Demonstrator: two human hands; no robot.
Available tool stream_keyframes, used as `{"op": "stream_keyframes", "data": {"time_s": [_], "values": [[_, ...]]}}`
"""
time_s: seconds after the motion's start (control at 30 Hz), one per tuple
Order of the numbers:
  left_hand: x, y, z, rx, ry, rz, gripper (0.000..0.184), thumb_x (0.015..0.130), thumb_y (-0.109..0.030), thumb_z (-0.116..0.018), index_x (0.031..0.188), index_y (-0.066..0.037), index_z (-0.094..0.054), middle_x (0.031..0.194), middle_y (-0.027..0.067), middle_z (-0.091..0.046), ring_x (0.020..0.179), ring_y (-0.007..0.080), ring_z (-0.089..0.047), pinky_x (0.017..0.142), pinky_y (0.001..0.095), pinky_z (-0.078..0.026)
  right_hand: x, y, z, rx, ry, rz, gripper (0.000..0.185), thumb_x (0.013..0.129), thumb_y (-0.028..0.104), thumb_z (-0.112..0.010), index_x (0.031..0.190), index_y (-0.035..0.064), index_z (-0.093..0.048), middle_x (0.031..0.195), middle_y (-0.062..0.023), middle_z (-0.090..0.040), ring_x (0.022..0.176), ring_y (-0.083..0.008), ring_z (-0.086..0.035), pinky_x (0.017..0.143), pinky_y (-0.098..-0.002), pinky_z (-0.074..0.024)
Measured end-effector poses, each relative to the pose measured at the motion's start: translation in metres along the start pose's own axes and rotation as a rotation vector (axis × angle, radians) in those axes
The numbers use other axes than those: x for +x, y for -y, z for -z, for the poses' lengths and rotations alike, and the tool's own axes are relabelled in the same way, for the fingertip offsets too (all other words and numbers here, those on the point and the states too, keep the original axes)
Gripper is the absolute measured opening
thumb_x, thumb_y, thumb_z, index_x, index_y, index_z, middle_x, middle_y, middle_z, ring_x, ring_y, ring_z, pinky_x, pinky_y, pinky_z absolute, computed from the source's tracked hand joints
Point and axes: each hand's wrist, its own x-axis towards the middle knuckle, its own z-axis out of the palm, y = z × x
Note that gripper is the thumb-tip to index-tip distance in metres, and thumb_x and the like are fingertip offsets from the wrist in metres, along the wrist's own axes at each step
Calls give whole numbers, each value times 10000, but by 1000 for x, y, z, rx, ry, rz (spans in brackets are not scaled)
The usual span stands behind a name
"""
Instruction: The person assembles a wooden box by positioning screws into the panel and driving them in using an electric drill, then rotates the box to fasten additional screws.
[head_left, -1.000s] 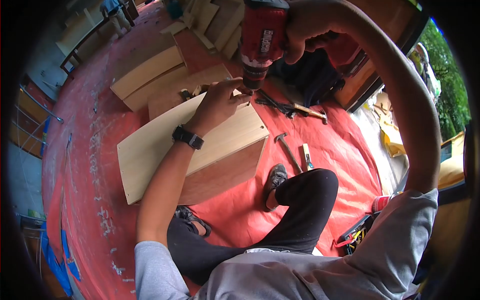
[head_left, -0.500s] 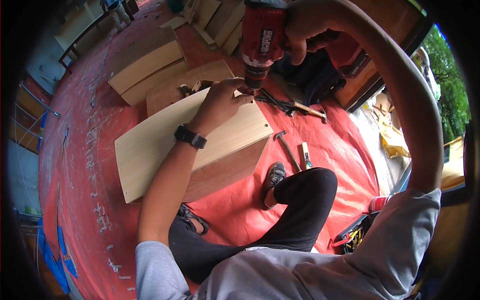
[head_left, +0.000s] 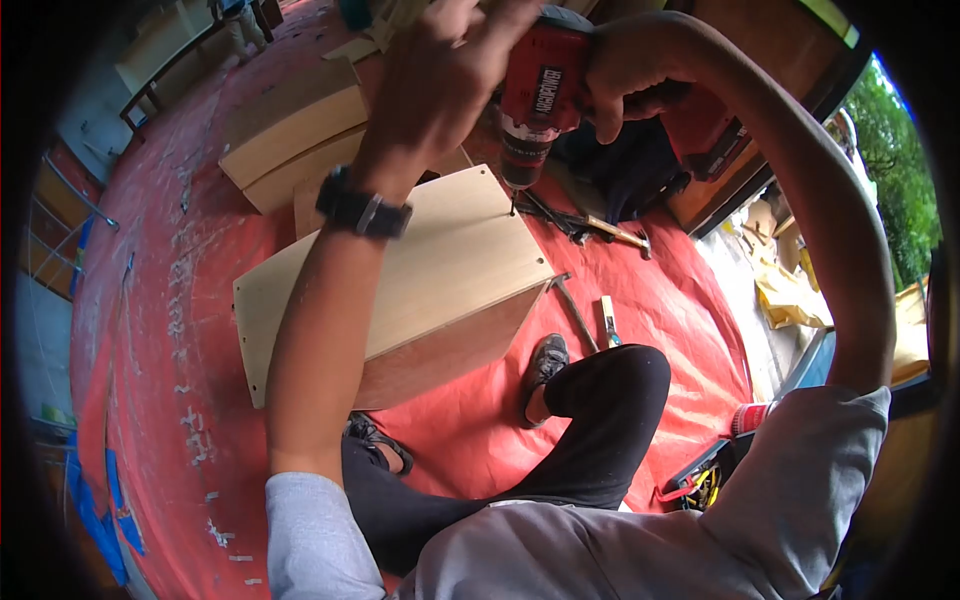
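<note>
My right hand (head_left: 640, 75) is wrapped round the handle of a red cordless drill (head_left: 545, 85), which points down over the near box. Below its chuck, the bit meets a small dark screw (head_left: 514, 208) standing near the right end of the pale wooden panel (head_left: 440, 260). That panel is the top of a wooden box (head_left: 440, 350) in front of my legs. My left hand (head_left: 430, 90), a black watch on its wrist, is raised beside the drill, off the panel. Its fingers stretch towards the drill's top and are partly blurred; whether they touch it I cannot tell.
On the red floor sheet (head_left: 680, 310) lie a hammer (head_left: 575, 312), another hammer (head_left: 620, 235) and a small wood-coloured tool (head_left: 609, 320). More wooden boxes (head_left: 290, 135) stand behind the panel. A tool case (head_left: 695, 480) is by my right side. A person (head_left: 240, 25) stands far back.
My left hand has left the panel by the screw and risen beside the drill. The drill has shifted slightly right and down, its bit now visible at the screw.
</note>
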Motion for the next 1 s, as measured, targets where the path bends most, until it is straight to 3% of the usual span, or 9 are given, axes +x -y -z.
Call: {"op": "stream_keyframes", "data": {"time_s": [0.1,0.2,0.37,0.6,0.7,1.0], "values": [[17,-34,-2,104,182,103,535,932,-547,-684,918,-13,-663,696,154,-618,668,274,-652,602,389,-497,-2,4,-3,-12,-49,-53,259,843,168,-782,682,103,-589,604,13,-517,530,-138,-468,537,-316,-379],[19,5,-30,299,11,-137,569,925,-580,-666,848,-16,-647,693,179,-634,659,313,-666,596,407,-509,11,-11,-4,173,-5,92,209,843,150,-772,729,107,-602,604,19,-514,537,-131,-475,539,-291,-390],[20,19,-37,397,-143,-301,524,916,-524,-675,776,-22,-617,700,205,-646,649,371,-672,594,451,-531,6,-5,-4,137,-47,-44,143,831,119,-775,833,122,-633,648,36,-532,589,-101,-512,530,-252,-391],[18,22,-38,276,-153,-267,479,908,-488,-676,760,-36,-623,628,182,-638,592,346,-673,560,445,-530,-3,12,-14,236,-180,-71,136,828,135,-777,813,145,-642,597,54,-506,505,-111,-471,488,-261,-355],[18,26,-41,256,-170,-281,478,907,-483,-677,759,-32,-621,631,183,-643,585,340,-674,558,443,-530,11,-8,-1,156,-17,-61,159,833,166,-772,777,140,-625,591,52,-509,491,-111,-456,475,-272,-340],[10,26,-39,177,-194,-233,470,892,-460,-707,746,-24,-604,611,178,-639,556,326,-670,537,428,-524,11,2,1,21,-11,-87,202,837,189,-769,724,132,-612,590,44,-517,496,-118,-458,480,-288,-343]]}}
